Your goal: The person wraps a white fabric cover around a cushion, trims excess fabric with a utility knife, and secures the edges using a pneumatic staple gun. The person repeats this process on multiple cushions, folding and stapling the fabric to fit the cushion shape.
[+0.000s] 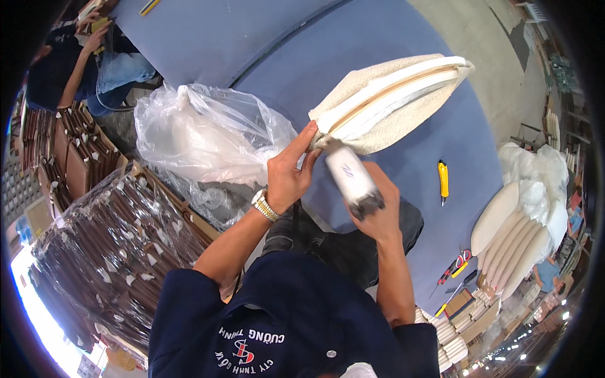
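One blue surface (413,183) stretches ahead of the left hand (291,167), plastic-wrapped brown panels (120,252) behind it to the left, a yellow cutter (443,179) right of the right hand (382,211). The left hand pinches the near end of an oval piece (394,97) (cream cloth, white and wood-toned bands); the right clasps a white tool (346,173) beside that end. The piece's long axis points forward and rightward from there.

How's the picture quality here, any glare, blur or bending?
All in the head view: glare whites out the lower-left edge; highlights streak the clear crinkled plastic bag; the flat blue tabletop bows along its right edge; the white-and-black tool in the right hand looks slightly blurred.
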A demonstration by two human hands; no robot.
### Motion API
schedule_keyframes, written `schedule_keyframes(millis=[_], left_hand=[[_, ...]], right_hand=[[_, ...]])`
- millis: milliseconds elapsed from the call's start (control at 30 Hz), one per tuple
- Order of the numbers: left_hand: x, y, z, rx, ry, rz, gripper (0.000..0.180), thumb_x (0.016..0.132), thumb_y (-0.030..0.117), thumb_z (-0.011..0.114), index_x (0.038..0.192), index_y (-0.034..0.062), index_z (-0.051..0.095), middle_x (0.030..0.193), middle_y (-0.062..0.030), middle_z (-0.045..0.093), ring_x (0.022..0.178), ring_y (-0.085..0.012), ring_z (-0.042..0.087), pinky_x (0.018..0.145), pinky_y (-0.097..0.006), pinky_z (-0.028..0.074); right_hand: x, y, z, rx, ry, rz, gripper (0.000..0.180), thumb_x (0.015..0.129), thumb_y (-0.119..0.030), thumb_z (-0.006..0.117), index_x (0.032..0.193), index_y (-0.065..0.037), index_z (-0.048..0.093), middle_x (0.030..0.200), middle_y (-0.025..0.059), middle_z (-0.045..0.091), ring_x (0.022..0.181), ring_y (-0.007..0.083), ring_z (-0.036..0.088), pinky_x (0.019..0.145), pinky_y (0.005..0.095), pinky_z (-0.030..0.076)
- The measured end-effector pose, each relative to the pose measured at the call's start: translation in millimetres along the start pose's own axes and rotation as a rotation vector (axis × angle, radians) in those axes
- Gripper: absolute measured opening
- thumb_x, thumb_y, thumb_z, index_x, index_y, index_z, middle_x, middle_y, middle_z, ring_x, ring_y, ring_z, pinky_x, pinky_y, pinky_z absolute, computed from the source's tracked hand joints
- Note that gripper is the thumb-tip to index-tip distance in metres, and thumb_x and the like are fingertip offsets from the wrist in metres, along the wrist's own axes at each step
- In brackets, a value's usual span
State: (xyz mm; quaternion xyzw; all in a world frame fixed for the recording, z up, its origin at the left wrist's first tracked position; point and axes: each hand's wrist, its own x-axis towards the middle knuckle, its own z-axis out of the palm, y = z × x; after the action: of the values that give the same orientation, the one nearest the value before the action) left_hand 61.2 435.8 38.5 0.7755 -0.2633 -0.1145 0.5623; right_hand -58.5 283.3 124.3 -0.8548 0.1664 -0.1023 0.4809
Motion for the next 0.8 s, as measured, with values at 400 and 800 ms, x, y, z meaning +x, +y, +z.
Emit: schedule_keyframes(millis=[400,800], left_hand=[[56,-36,37,0.033,0.073,0.188,0.059,0.086,0.000,0.077,0.140,-0.0057,0.055,0.116,-0.0146,0.072,0.103,-0.0189,0.067,0.092,-0.033,0.054],[269,205,-108,0.422,-0.794,0.426,0.055,0.072,0.020,0.074,0.119,-0.0076,0.069,0.112,-0.0152,0.074,0.110,-0.0262,0.065,0.101,-0.038,0.047]], right_hand=[[-249,122,-140,-0.543,0.745,0.949,0.046,0.085,-0.020,0.073,0.122,0.003,0.059,0.118,0.0255,0.061,0.112,0.0483,0.061,0.093,0.0546,0.051],[-257,253,-126,-0.392,0.988,1.045,0.036,0.086,-0.018,0.070,0.121,-0.010,0.070,0.132,0.0208,0.063,0.126,0.0415,0.057,0.107,0.0509,0.048]])
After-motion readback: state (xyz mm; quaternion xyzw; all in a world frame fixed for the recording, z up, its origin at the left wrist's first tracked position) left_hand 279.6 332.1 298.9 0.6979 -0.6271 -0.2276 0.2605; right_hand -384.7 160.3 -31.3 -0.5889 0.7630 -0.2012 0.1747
